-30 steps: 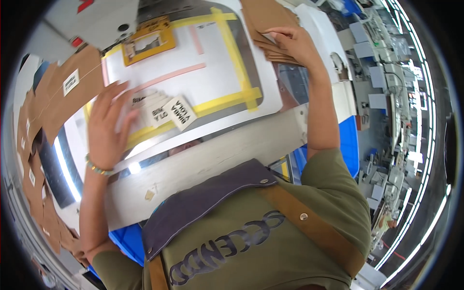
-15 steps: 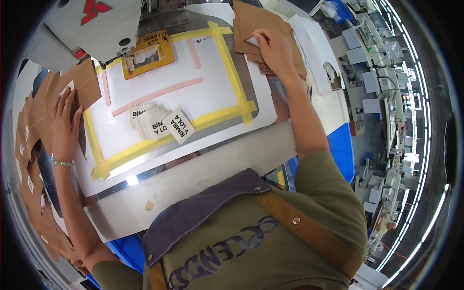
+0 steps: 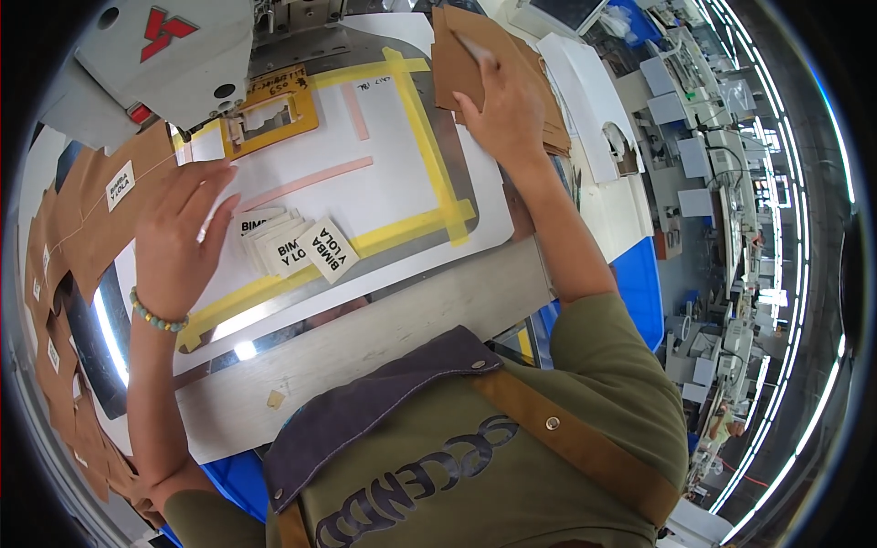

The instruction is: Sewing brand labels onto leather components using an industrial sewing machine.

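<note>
My left hand (image 3: 183, 239) hovers open over the left side of a white sheet (image 3: 384, 187), fingers apart and empty. Beside its fingertips sits a yellow frame (image 3: 306, 114) with a cut-out window, beneath the sewing machine head (image 3: 174, 55). Small square cream labels (image 3: 285, 248) with black print lie in an overlapping pile right of that hand. At the far right, my right hand (image 3: 512, 114) has its fingers closed on the pale, blurred edge of the top brown piece (image 3: 449, 64) on a stack. Its thumb is spread apart. Exactly how the edge is gripped is partly hidden.
Yellow tape (image 3: 422, 155) borders the white sheet, with pink strips (image 3: 315, 181) on it. Joined brown pieces (image 3: 100, 233) bearing labels hang down the left side. A white box (image 3: 580, 100) stands right of the stack, with a blue bin (image 3: 639, 288) nearer me.
My left hand has left the labelled brown piece and moved right, over the sheet. My right hand has shifted slightly nearer on the stack, its thumb now spread.
</note>
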{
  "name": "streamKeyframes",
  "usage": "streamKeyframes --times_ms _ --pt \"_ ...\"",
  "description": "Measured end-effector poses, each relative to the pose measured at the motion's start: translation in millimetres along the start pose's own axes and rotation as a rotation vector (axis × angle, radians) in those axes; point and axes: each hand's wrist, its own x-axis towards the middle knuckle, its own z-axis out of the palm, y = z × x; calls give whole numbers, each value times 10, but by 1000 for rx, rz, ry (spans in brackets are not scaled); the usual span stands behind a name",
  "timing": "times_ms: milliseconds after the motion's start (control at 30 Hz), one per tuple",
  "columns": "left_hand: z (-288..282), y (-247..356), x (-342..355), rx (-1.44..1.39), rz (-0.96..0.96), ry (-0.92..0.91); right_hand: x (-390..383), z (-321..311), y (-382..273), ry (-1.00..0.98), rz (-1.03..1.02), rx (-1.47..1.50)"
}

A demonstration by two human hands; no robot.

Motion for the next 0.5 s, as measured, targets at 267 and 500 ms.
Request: streamKeyframes --times_ms 267,500 --pt "172 210 182 -135 49 -58 248 -179 164 253 -398 25" --pt "266 335 186 -168 81 -30 197 -186 -723 71 -885 283"
